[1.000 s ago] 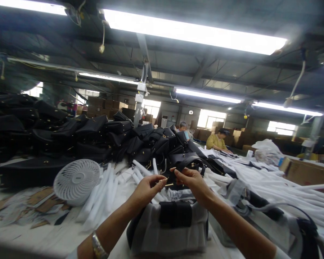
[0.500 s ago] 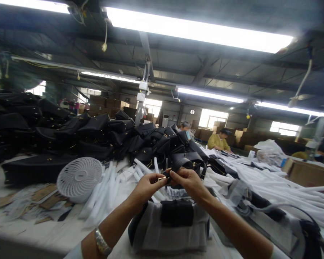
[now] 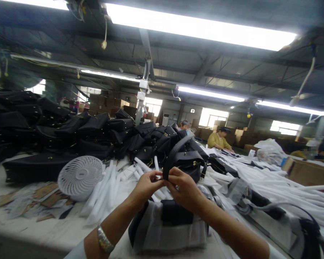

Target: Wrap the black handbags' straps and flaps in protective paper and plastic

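Both hands meet over a black handbag (image 3: 176, 213) wrapped partly in white sheeting, standing in front of me. My right hand (image 3: 185, 189) is closed on a black strap (image 3: 175, 153), which loops upward above the fingers. From the left, my left hand (image 3: 148, 185) pinches at the lower end of that strap, fingertips touching those of the right. The fingers hide the strap's end and any buckle there. Just behind the hands lies another black bag (image 3: 187, 160) with gold-coloured hardware.
A white fan (image 3: 81, 176) stands left, beside white rolled tubes (image 3: 102, 194) and paper scraps (image 3: 45, 199). Black bags (image 3: 97, 133) pile up behind. White wrapped strips (image 3: 275, 183) and a cardboard box (image 3: 307, 176) lie right. A person in yellow (image 3: 218, 140) works farther back.
The strap now stands up in a tall loop above my hands, where before it was bunched low. The gold-coloured piece at my left fingers is now hidden. My right hand has turned inward.
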### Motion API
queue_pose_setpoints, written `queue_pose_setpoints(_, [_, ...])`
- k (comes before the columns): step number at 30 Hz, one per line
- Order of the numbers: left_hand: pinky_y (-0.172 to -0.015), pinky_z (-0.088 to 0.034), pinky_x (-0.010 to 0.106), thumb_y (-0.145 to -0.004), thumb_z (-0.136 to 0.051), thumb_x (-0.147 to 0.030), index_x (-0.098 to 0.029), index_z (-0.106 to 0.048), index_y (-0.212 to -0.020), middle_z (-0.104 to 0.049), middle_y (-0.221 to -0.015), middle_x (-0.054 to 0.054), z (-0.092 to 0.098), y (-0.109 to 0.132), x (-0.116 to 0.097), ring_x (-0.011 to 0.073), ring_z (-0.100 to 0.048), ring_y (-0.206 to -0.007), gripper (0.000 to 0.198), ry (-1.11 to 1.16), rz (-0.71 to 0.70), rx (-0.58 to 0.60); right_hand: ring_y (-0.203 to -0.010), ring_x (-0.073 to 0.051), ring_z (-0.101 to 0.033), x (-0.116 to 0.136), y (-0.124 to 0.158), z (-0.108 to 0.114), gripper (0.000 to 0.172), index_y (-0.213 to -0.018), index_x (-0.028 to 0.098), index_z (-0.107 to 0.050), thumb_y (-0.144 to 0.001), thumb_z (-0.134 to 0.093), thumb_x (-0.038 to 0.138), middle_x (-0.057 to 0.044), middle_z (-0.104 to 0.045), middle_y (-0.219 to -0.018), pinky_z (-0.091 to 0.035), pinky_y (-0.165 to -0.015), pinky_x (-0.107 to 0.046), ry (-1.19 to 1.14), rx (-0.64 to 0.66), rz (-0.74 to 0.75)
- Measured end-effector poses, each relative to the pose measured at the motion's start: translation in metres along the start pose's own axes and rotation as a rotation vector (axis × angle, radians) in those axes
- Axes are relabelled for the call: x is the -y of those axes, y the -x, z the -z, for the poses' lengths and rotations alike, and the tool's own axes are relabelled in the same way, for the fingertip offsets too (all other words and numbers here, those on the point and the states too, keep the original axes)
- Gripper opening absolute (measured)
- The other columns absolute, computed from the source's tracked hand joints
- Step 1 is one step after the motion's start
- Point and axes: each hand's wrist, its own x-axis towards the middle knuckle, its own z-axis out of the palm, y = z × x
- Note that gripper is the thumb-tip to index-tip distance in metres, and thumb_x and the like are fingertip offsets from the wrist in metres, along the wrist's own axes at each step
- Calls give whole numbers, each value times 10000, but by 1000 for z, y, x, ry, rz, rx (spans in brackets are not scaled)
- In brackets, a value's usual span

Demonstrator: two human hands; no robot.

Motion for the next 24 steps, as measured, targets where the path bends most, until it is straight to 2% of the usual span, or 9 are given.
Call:
queue_pose_setpoints(4, [-758,-453,296,-722,-751,-476,-157,-706,-938,-717,-812,42,0,2,-2,225,-652,-855,388,-47,-22,18,-683,-123,-526,9,-19,12,138,-744,177,-691,-840,-593,176,-16,-568,-820,-403,-617,-251,-167,-79,-138])
queue_pose_setpoints(6, [-749,-443,297,-712,-763,-464,-157,-713,-910,-722,-820,45,1,3,-3,221,-645,-834,368,-88,-21,8,-677,-120,-527,16,-34,26,88,-793,186,-713,-804,-625,191,-9,-600,-830,-394,-592,-240,-352,-115,-241])
queue_pose_setpoints(9, [-754,-431,297,-716,-762,-447,-159,-715,-904,-732,-852,52,3,3,-3,219,-637,-844,347,-127,-14,-3,-663,-111,-514,25,-56,57,141,-906,206,-726,-820,-642,280,-8,-656,-897,-354,-521,-215,-610,-154,-344])
queue_pose_setpoints(11, [-768,-425,295,-725,-756,-447,-164,-715,-906,-735,-879,54,4,2,-3,217,-632,-864,339,-134,-12,-6,-631,-91,-495,29,-66,78,192,-961,212,-721,-837,-655,344,-18,-677,-994,-326,-474,-199,-754,-122,-339])
queue_pose_setpoints(13, [-775,-420,295,-726,-756,-452,-166,-717,-908,-736,-892,55,5,2,-2,215,-627,-867,341,-132,-5,-9,-597,-70,-489,30,-72,97,224,-960,208,-714,-837,-684,393,-23,-681,-1000,-349,-459,-186,-894,-34,-302])
queue_pose_setpoints(15, [-786,-417,296,-733,-752,-457,-169,-719,-919,-735,-894,52,7,2,-2,212,-622,-872,345,-120,3,-6,-626,-69,-541,29,-74,110,238,-930,208,-706,-815,-727,415,-9,-672,-933,-453,-535,-183,-1008,61,-253])
queue_pose_setpoints(18, [-820,-421,301,-752,-737,-466,-173,-725,-941,-738,-921,54,10,3,-5,214,-625,-905,350,-83,8,15,-854,-118,-644,27,-71,120,250,-935,217,-701,-753,-807,352,2,-668,-928,-537,-836,-250,-1080,108,-158])
queue_pose_setpoints(21, [-878,-434,322,-713,-784,-432,-182,-719,-1019,-743,-999,66,15,8,-8,231,-635,-967,400,-34,5,47,-1015,-155,-642,23,-67,119,250,-947,231,-699,-756,-802,356,-8,-683,-1029,-494,-975,-300,-1059,-19,-110])
queue_pose_setpoints(24, [-958,-426,344,-680,-823,-373,-203,-694,-1108,-731,-1101,70,19,15,-7,243,-632,-1051,479,11,-16,66,-962,-154,-651,16,-64,118,294,-926,249,-683,-808,-706,517,-6,-668,-1070,-529,-887,-296,-996,-174,-147])
